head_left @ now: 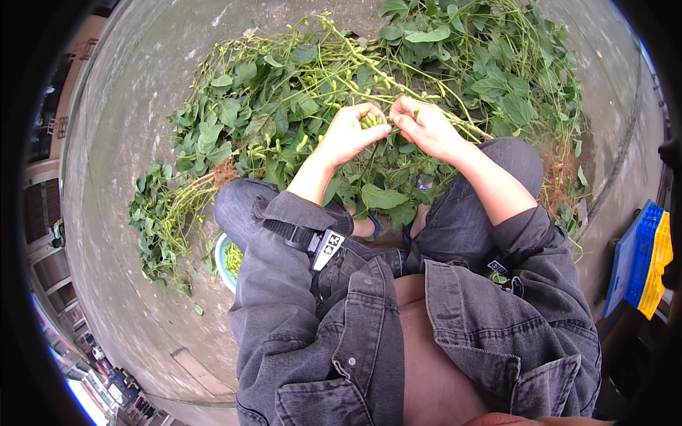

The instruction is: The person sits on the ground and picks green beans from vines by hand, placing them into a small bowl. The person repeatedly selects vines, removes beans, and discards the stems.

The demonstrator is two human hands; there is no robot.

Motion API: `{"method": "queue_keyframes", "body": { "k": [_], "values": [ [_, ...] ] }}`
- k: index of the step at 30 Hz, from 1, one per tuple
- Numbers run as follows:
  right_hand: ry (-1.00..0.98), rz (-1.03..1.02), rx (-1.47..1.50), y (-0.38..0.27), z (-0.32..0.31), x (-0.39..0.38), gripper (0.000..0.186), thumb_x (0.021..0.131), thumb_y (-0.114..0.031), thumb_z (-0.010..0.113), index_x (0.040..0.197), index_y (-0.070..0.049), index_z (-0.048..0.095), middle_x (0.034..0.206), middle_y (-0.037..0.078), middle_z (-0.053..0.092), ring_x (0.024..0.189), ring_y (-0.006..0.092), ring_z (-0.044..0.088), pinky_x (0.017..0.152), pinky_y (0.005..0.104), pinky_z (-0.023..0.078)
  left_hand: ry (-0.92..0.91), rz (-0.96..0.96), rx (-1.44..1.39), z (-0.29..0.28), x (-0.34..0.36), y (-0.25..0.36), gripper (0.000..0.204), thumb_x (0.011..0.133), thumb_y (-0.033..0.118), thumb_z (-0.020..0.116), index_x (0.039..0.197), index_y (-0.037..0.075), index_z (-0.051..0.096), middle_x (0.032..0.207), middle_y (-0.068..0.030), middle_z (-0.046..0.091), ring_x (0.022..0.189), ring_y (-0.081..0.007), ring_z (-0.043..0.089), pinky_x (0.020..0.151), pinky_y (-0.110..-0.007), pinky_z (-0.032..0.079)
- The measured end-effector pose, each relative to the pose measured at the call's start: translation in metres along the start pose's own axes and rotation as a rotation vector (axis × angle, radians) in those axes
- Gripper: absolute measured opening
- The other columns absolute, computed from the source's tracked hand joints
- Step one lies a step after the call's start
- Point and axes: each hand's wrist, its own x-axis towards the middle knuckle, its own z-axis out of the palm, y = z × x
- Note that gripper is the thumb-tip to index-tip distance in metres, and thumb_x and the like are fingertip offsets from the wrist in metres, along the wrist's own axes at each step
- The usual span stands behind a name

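My left hand (342, 139) is closed around several plump green soybean pods (371, 121), which show between its curled fingers and thumb. My right hand (430, 132) is beside it, thumb and fingers pinched together almost touching the left fingertips; whatever they pinch is too small or hidden to make out. Just beyond both hands, a cut soybean stalk (355, 53) studded with pods slants across the heap of leafy soybean plants (245, 106). Its lower end comes out to the right of my right hand, above my knee.
More soybean plants (497, 78) spread at the far right, their brown roots (558, 167) beside my right knee. A smaller bunch (167, 220) lies at the left. By my left thigh stands a light-blue basin (221, 264) with green pods in it. Blue and yellow crates (637, 255) stand right.
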Motion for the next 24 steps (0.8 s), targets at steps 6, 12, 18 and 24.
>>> {"method": "queue_keyframes", "body": {
  "k": [6,12,18,24],
  "values": [
    [-0.106,-0.082,-0.333,-0.008,0.005,0.003,0.033,0.091,-0.036,0.052,0.093,-0.005,0.064,0.07,0.015,0.061,0.07,0.0281,0.059,0.067,0.039,0.047,-0.069,-0.363,-0.265,-0.004,0.006,-0.004,0.018,0.079,0.016,0.071,0.092,0.008,0.061,0.062,0.0057,0.051,0.048,-0.0023,0.039,0.042,-0.02,0.027],
    [-0.012,-0.029,-0.365,-0.012,0.0,0.007,0.031,0.085,-0.033,0.057,0.089,-0.004,0.065,0.074,0.018,0.065,0.073,0.0358,0.064,0.07,0.0439,0.049,0.16,-0.242,-0.075,0.006,0.013,-0.014,0.029,0.079,0.03,0.074,0.067,0.005,0.064,0.059,0.0015,0.056,0.05,-0.0091,0.042,0.049,-0.027,0.036],
    [0.009,-0.102,-0.512,-0.001,0.014,0.013,0.032,0.089,-0.033,0.056,0.082,-0.003,0.063,0.064,0.018,0.059,0.061,0.0333,0.06,0.06,0.0421,0.047,0.444,-0.181,0.253,0.015,0.032,-0.04,0.046,0.08,0.047,0.07,0.068,0.003,0.067,0.055,0.0003,0.055,0.051,-0.0088,0.045,0.051,-0.028,0.038],
    [0.021,-0.133,-0.502,-0.004,0.015,-0.008,0.024,0.087,-0.029,0.06,0.082,-0.006,0.065,0.067,0.015,0.062,0.065,0.0333,0.062,0.063,0.0412,0.049,1.07,-0.516,-0.023,-0.035,0.028,-0.053,0.033,0.078,0.027,0.076,0.062,0.001,0.063,0.065,-0.0071,0.064,0.06,-0.0168,0.056,0.06,-0.031,0.045]
  ]
}}
